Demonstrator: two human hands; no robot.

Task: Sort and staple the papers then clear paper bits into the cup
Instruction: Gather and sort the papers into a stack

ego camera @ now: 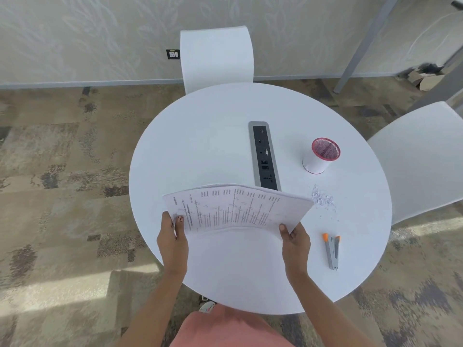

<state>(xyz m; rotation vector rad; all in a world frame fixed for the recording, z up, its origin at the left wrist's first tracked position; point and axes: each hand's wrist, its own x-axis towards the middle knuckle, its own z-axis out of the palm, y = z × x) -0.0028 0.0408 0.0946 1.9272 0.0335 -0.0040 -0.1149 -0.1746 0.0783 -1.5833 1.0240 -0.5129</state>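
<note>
A stack of printed papers (235, 209) hangs bowed above the round white table (215, 136), held at both ends. My left hand (172, 236) pinches its left edge and my right hand (293, 237) grips its right corner. A grey stapler with orange tips (332, 250) lies on the table to the right of my right hand. A small heap of paper bits (323, 199) is scattered just right of the papers. Behind the bits stands a white cup with a red mesh rim (320, 156).
A grey power and socket strip (264, 156) is set into the table's middle, partly hidden by the papers. White chairs stand at the far side (216, 56) and at the right (421, 156). Patterned carpet surrounds the table.
</note>
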